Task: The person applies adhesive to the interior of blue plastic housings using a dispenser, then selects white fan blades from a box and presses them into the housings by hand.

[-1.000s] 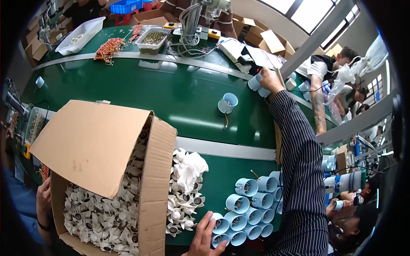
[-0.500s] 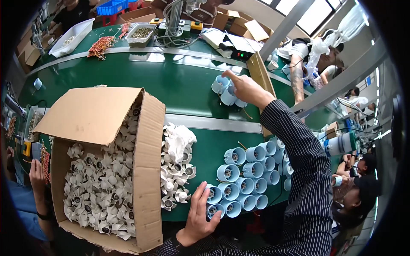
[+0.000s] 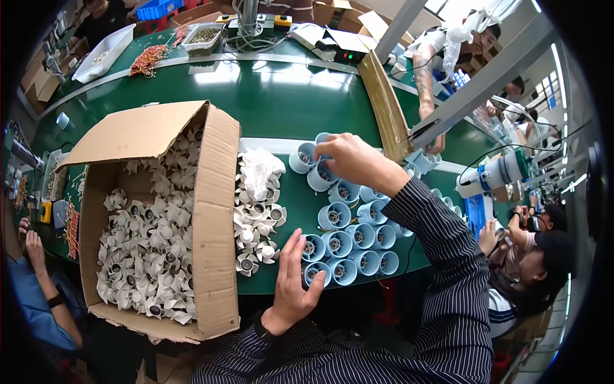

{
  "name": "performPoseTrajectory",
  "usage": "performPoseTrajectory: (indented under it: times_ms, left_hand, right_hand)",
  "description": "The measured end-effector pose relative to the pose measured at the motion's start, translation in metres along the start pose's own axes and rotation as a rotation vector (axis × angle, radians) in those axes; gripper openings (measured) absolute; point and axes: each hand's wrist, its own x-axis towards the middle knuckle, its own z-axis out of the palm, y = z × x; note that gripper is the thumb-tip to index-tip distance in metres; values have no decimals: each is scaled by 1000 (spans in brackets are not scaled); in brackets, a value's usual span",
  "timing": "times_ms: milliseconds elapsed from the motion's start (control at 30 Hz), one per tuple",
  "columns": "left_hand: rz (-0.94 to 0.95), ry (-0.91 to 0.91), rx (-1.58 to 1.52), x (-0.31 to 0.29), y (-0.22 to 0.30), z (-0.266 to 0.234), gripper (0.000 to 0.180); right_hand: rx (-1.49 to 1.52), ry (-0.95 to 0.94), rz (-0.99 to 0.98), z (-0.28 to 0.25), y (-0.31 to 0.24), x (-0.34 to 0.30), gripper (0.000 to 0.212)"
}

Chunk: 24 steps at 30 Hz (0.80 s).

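Note:
Several light-blue cup-shaped housings [image 3: 338, 242], with small metal motor parts and wires inside, stand in close rows on the green table. At the far-left side of this group, my right hand [image 3: 361, 163] is curled over a light-blue housing [image 3: 302, 158], fingertips at its rim; the palm hides part of the grip. My left hand [image 3: 293, 288] is open beside the nearest left housings, thumb and fingers apart, touching or almost touching them. Left of the rows lies a pile of white fan blades [image 3: 256, 217], with a crumpled white cloth or glove [image 3: 261, 173] on top.
A cardboard box [image 3: 217, 224] full of white fan blades stands at left. Beyond runs a green conveyor [image 3: 275, 96] with a metal edge. A cardboard strip [image 3: 387, 109] and a grey post [image 3: 486, 83] stand at right. A co-worker's arm [image 3: 425, 83] reaches in there.
My right hand has come nearer from the conveyor, and the housings that stood there are now against the far side of the rows. My left hand stays beside the near housings. The view has shifted.

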Motion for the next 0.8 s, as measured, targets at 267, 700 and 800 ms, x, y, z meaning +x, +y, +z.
performPoseTrajectory:
  times_ms: [267, 700, 800]
  left_hand:
    - [10, 6, 30, 2, 3, 3, 74]
    - [6, -5, 45, 4, 6, 5, 76]
    - [14, -17, 42, 4, 6, 5, 76]
  right_hand:
    - [-6, -36, -131, 3, -6, -36, 26]
    - [-28, -159, -210, -5, -53, -36, 42]
    - [-50, -145, -153, -2, -50, -40, 42]
